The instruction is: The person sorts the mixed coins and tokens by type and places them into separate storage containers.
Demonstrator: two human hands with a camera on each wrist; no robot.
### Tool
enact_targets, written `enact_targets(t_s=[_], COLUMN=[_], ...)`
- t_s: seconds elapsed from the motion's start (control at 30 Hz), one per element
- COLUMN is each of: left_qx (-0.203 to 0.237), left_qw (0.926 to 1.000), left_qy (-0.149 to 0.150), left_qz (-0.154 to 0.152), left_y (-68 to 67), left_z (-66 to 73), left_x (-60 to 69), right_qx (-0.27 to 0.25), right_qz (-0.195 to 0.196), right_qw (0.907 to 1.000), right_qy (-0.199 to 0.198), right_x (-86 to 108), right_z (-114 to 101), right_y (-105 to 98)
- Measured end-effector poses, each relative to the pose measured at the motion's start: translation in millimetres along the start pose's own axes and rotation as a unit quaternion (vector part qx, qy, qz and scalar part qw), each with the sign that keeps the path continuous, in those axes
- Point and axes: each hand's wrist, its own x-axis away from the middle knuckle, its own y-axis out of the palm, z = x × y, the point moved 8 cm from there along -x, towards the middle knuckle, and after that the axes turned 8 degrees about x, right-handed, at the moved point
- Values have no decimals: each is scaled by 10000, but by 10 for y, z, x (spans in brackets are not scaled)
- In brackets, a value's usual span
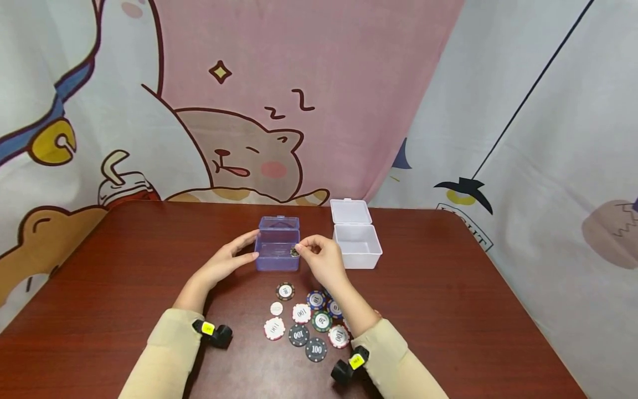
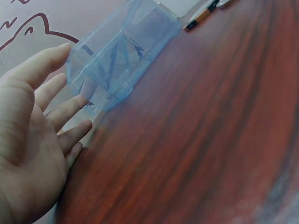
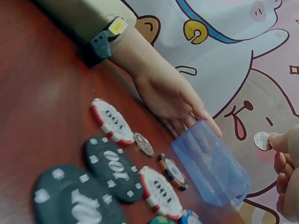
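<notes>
A translucent blue box (image 1: 277,263) stands with its lid raised on the table. My left hand (image 1: 225,261) rests at the box's left side, fingers extended and spread, as the left wrist view also shows beside the box (image 2: 135,51). Between thumb and fingertips my right hand (image 1: 324,260) pinches a small round coin (image 1: 294,252) at the box's right front edge. In the right wrist view the coin (image 3: 262,141) is silvery and patterned, held above the box (image 3: 210,163) by the right hand (image 3: 287,172).
An open white box (image 1: 358,255) stands to the right of the blue one. Nearer me lie several poker chips (image 1: 316,349), black, white, green and blue, partly under the right forearm. Among them is a silvery coin (image 1: 276,308). A printed curtain (image 1: 359,83) hangs behind the table (image 1: 428,310).
</notes>
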Motion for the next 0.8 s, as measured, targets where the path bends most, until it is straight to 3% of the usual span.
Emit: enact_targets(t_s=[0.3,0.8], left_qx=[-62,-3], left_qw=[10000,10000], left_qy=[-58,5], left_qz=[-13,-33], left_y=[8,9], left_z=[15,21], left_x=[14,7], right_qx=[231,419], right_qz=[224,353], right_qw=[9995,9984], right_qy=[5,164], right_x=[-213,-386], right_z=[15,140], right_y=[94,245])
